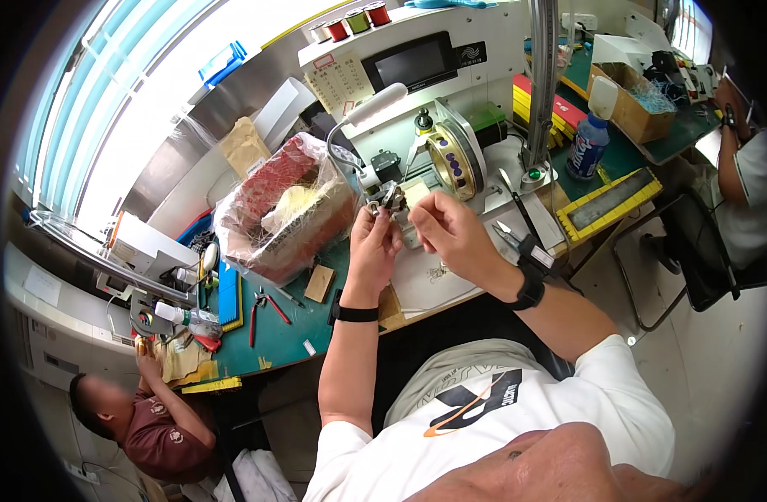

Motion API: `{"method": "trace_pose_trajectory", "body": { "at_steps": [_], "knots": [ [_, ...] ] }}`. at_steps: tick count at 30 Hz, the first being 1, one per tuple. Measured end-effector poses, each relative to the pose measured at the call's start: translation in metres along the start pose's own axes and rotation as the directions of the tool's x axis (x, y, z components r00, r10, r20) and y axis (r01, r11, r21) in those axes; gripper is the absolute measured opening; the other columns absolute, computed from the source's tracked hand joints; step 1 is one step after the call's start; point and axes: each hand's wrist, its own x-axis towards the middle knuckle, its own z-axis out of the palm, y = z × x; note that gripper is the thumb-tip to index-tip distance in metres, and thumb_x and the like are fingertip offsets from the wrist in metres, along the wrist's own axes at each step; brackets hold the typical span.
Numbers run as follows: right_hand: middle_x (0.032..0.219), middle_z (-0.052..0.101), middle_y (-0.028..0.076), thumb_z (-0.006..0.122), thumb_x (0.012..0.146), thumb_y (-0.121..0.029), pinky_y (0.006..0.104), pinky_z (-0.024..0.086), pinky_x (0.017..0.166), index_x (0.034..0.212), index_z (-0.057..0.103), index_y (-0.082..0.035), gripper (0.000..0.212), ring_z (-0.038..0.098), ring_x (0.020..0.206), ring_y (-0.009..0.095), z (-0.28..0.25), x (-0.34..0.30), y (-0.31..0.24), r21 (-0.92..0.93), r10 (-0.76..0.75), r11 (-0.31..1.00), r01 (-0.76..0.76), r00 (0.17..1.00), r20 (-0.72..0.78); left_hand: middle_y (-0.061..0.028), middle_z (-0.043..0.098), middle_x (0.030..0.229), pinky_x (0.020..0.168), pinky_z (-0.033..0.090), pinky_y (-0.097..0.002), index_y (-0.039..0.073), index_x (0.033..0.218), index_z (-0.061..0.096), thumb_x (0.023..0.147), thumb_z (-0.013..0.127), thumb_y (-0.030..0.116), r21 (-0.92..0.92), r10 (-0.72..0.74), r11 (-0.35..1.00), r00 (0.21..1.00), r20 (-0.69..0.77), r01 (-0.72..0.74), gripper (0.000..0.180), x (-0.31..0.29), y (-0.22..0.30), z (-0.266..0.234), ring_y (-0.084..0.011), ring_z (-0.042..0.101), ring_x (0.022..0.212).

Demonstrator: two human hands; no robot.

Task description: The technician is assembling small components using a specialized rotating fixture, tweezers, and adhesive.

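Note:
My left hand is raised in front of a white bench machine, its thumb and fingers pinched at a small metal fitting. Whether a finer piece lies between those fingertips is hidden. Just to the right, my right hand is closed with its fingers curled in; anything it grips is too small to make out. Behind the hands stands a gold-rimmed wheel on the machine. A white lamp on a bent neck hangs above the fitting. Below the hands lies a white sheet with fine wire scraps on it.
To the left, a plastic-lined box holds wire-like scrap. Red-handled pliers and a wooden block lie on the green mat. Tweezers, a knife and a blue bottle are on the right. Another person works far left.

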Motion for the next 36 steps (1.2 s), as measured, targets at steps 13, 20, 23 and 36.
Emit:
{"method": "trace_pose_trajectory", "body": {
  "at_steps": [13, 20, 23, 36],
  "knots": [
    [0.094, 0.063, -0.002, 0.085, 0.103, -0.028, 0.0264, 0.050, 0.078, 0.119, 0.078, 0.002, 0.034, 0.057, 0.086, 0.009, -0.183, 0.066, -0.043, -0.386, -0.394, 0.911, 0.145, 0.584, -0.710, 0.0011, 0.061, 0.087, 0.060, 0.044, -0.0246, 0.015, 0.116, 0.057, 0.121, 0.059, 0.026, 0.015, -0.012, 1.000, 1.000, -0.021, 0.013, 0.013, 0.000, 0.002, 0.003, -0.0109, 0.059, 0.068],
    [0.103, 0.070, 0.003, 0.085, 0.103, -0.026, 0.0287, 0.055, 0.088, 0.114, 0.079, 0.006, 0.035, 0.066, 0.095, 0.012, -0.209, 0.084, -0.037, -0.398, -0.403, 0.908, 0.135, 0.545, -0.735, 0.0005, 0.062, 0.086, 0.061, 0.045, -0.0249, 0.014, 0.114, 0.057, 0.120, 0.061, 0.026, -0.008, -0.019, 1.000, 1.000, -0.019, 0.019, 0.014, 0.003, 0.000, 0.009, -0.0116, 0.060, 0.068],
    [0.107, 0.071, 0.004, 0.085, 0.104, -0.025, 0.0293, 0.055, 0.089, 0.113, 0.079, 0.007, 0.034, 0.067, 0.096, 0.012, -0.198, 0.071, -0.041, -0.359, -0.360, 0.926, 0.120, 0.574, -0.736, 0.0005, 0.065, 0.092, 0.062, 0.046, -0.0245, 0.010, 0.117, 0.061, 0.119, 0.063, 0.022, 0.028, 0.026, 0.999, 0.999, -0.027, -0.025, 0.012, 0.002, -0.004, -0.004, -0.0103, 0.059, 0.073],
    [0.102, 0.065, 0.003, 0.086, 0.101, -0.012, 0.0319, 0.051, 0.076, 0.111, 0.079, -0.003, 0.015, 0.064, 0.087, 0.014, -0.063, -0.075, -0.037, -0.511, -0.166, 0.854, 0.094, 0.981, -0.097, -0.0160, 0.061, 0.153, 0.116, 0.048, -0.0447, -0.001, 0.166, 0.044, 0.112, 0.074, 0.024, 0.491, 0.387, 0.660, 0.818, 0.426, -0.568, 0.067, -0.060, 0.028, 0.132, -0.0281, 0.060, 0.139]
  ]
}}
